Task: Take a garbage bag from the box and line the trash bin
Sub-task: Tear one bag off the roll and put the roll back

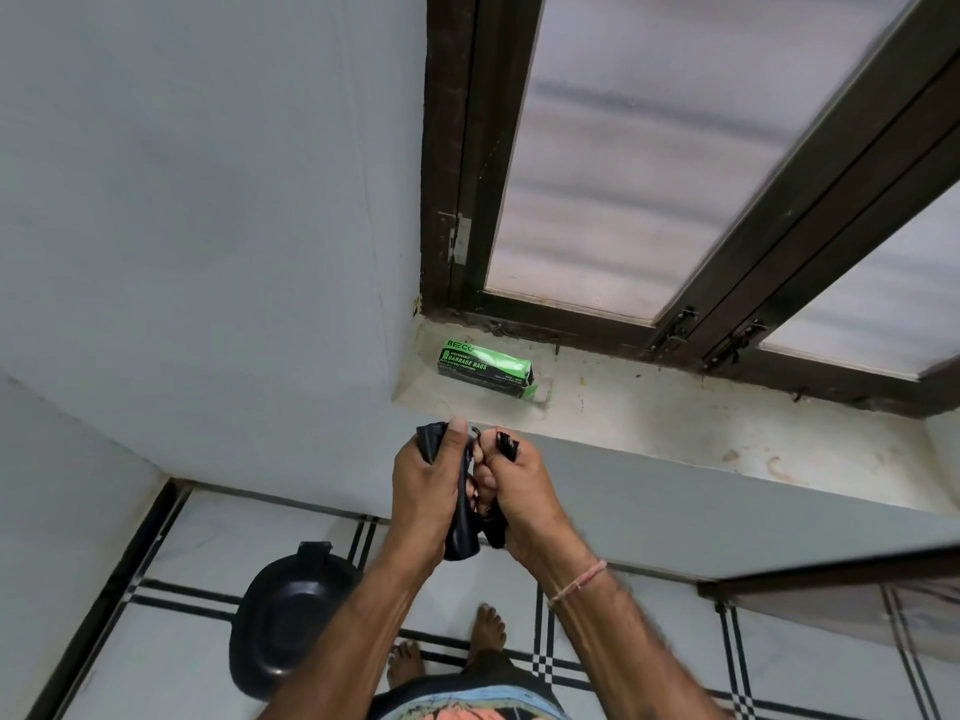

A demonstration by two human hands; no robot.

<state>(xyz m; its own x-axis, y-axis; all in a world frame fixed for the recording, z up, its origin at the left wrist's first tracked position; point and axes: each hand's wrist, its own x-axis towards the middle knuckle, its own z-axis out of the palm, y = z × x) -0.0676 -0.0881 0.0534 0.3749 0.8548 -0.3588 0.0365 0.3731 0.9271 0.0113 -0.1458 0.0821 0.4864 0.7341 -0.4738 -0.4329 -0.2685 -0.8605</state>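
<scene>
A green and black garbage bag box (485,367) lies on the window sill (649,418), in its left corner. In front of the sill both my hands hold a folded black garbage bag (461,532) at chest height. My left hand (423,480) grips its left part, with the thumb on top. My right hand (511,491) pinches the right part, and a bit of black plastic sticks up above its fingers. The black trash bin (285,621), lid shut, stands on the floor below my left forearm.
A dark-framed window (675,200) with frosted panes rises behind the sill. A grey wall (208,226) is at the left. An open window leaf (841,589) juts out at the right. My bare feet (447,646) stand on white tiles with black lines.
</scene>
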